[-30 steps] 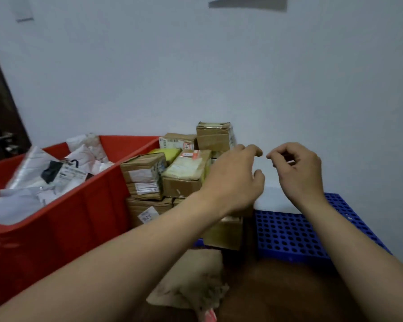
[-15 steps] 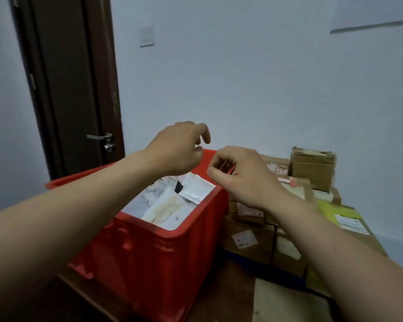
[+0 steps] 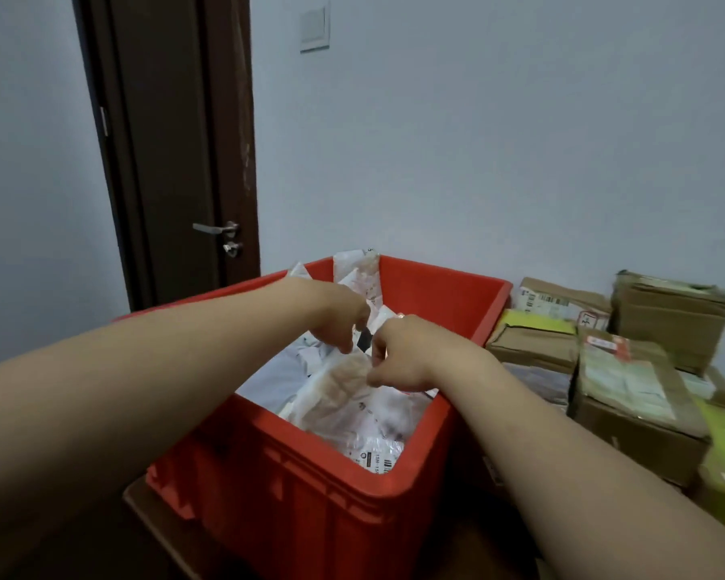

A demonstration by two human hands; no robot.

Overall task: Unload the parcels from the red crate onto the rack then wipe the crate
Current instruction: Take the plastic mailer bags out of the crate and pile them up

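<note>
The red crate stands in front of me, filled with several soft plastic parcels. Both my hands reach down into it, close together. My right hand pinches the top edge of a translucent plastic parcel between thumb and fingers. Just to its left, my left hand has its fingers curled down onto a white parcel; whether it holds anything is hidden. A small black item shows between the two hands.
Several taped cardboard boxes are stacked right of the crate, one taller box against the wall. A dark door with a metal handle stands behind the crate at left. The crate rests on a brown surface.
The view has swung left from the stacked boxes to the crate. Both hands moved from above the boxes and dropped into the crate, the right one closing on a parcel.
</note>
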